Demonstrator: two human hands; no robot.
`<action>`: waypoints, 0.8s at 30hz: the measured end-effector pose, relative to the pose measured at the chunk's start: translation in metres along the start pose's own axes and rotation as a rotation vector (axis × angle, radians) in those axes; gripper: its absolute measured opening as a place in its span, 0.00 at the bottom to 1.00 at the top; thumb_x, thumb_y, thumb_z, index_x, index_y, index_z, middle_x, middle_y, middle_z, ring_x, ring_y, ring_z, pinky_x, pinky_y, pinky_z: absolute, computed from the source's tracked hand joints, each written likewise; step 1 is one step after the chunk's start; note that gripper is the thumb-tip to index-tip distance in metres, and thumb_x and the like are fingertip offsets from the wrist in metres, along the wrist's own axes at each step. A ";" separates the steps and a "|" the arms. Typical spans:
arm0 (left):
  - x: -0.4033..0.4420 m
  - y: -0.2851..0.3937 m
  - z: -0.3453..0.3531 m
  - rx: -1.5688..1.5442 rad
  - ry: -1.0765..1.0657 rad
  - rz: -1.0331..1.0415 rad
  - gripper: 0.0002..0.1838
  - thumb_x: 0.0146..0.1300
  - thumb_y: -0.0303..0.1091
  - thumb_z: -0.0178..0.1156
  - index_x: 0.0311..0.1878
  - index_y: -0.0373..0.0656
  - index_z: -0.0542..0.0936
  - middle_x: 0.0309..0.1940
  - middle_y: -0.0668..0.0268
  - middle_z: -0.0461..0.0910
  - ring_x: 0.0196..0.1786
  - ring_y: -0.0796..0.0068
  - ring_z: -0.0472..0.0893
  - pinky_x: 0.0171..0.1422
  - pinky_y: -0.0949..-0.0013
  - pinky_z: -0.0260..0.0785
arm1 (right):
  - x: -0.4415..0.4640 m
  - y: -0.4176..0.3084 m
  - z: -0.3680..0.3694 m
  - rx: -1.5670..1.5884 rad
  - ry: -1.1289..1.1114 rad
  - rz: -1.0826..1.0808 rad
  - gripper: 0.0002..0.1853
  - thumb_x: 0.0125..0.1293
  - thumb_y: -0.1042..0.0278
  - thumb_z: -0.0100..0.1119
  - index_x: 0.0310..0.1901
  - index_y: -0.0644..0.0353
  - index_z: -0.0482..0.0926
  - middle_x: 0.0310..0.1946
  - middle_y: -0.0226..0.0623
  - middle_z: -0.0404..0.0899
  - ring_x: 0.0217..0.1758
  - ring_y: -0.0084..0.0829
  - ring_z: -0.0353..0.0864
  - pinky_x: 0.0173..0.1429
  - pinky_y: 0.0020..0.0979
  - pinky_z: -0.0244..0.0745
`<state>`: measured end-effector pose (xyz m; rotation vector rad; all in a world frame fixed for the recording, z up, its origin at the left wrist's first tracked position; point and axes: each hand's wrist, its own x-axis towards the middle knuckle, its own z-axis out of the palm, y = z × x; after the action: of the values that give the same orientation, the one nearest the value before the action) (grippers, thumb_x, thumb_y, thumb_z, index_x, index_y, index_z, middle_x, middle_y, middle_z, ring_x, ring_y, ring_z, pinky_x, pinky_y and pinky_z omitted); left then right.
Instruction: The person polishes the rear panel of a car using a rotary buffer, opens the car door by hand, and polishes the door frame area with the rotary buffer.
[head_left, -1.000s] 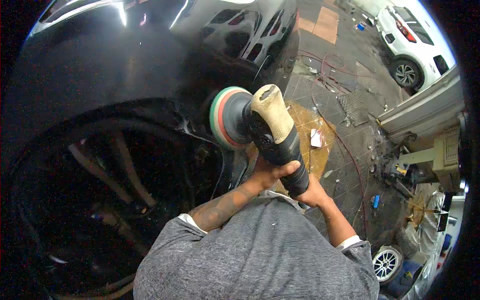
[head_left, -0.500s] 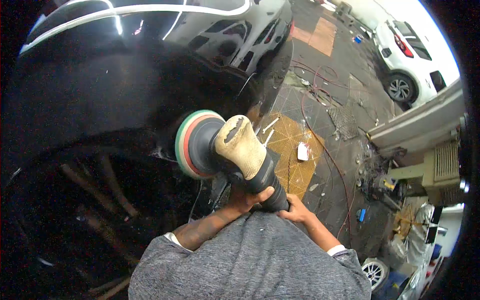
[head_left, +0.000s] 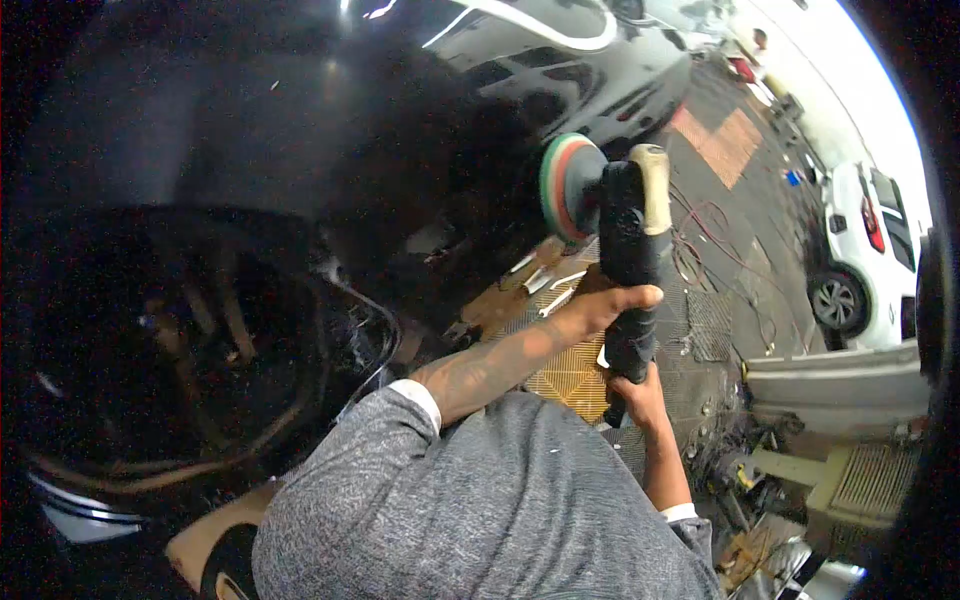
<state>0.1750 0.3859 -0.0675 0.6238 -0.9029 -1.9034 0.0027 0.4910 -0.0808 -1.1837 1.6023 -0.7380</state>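
Observation:
Both my hands grip a black car polisher (head_left: 625,225) with a worn cream-coloured cover on its head. My left hand (head_left: 615,303) wraps around the body behind the head, thumb lying across it. Lower down, my right hand (head_left: 640,393) closes around the rear end of the handle. The round polishing pad (head_left: 568,190), with green and orange layers, faces left, towards the glossy black car (head_left: 400,160). Whether the pad touches the bodywork, I cannot tell. Below the panel, the dark wheel opening (head_left: 190,340) shows at left.
Yellow floor grating (head_left: 565,375) lies beneath my arms, with white-handled tools (head_left: 560,298) on it. Red hose (head_left: 715,235) loops across the floor at right. Beyond it stand a white car (head_left: 868,245) and a beige machine (head_left: 870,490). Another person (head_left: 748,62) is far back.
The polisher has moved right and farther up the view, turning more upright, and both arms reach out farther. My view has shifted too. Both hands keep their hold.

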 end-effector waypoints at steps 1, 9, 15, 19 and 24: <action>-0.005 -0.002 -0.003 0.001 -0.061 0.020 0.18 0.63 0.50 0.68 0.42 0.43 0.84 0.35 0.67 0.85 0.35 0.71 0.84 0.48 0.63 0.79 | -0.001 0.006 0.002 -0.008 -0.028 0.000 0.16 0.49 0.74 0.64 0.43 0.66 0.80 0.33 0.35 0.82 0.30 0.28 0.81 0.37 0.31 0.77; -0.096 0.026 -0.013 0.239 0.114 0.162 0.34 0.47 0.47 0.78 0.55 0.41 0.79 0.46 0.65 0.82 0.49 0.69 0.81 0.58 0.62 0.74 | -0.046 0.008 0.043 -0.087 -0.227 0.059 0.25 0.48 0.68 0.73 0.49 0.64 0.78 0.40 0.38 0.85 0.40 0.32 0.85 0.47 0.35 0.80; -0.160 0.038 -0.018 0.288 0.120 0.206 0.36 0.48 0.45 0.77 0.60 0.40 0.77 0.57 0.58 0.79 0.61 0.64 0.77 0.70 0.60 0.67 | -0.087 0.009 0.072 -0.105 -0.256 -0.012 0.30 0.45 0.64 0.76 0.52 0.64 0.78 0.44 0.42 0.85 0.46 0.36 0.85 0.54 0.38 0.78; -0.205 0.024 -0.032 0.633 0.074 0.231 0.36 0.52 0.47 0.75 0.62 0.42 0.77 0.60 0.57 0.78 0.63 0.61 0.76 0.70 0.59 0.67 | -0.118 0.005 0.093 -0.175 -0.211 -0.041 0.20 0.46 0.64 0.75 0.40 0.66 0.82 0.34 0.42 0.87 0.38 0.34 0.86 0.47 0.37 0.79; -0.215 0.019 -0.035 0.482 0.051 0.117 0.37 0.52 0.48 0.76 0.63 0.42 0.76 0.58 0.58 0.78 0.62 0.62 0.77 0.70 0.58 0.67 | -0.135 -0.007 0.099 -0.204 -0.248 -0.009 0.18 0.47 0.65 0.74 0.37 0.66 0.83 0.33 0.41 0.87 0.36 0.31 0.86 0.45 0.37 0.79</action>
<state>0.3090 0.5593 -0.0617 0.8762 -1.3486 -1.5629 0.1048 0.6223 -0.0622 -1.3719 1.4892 -0.4205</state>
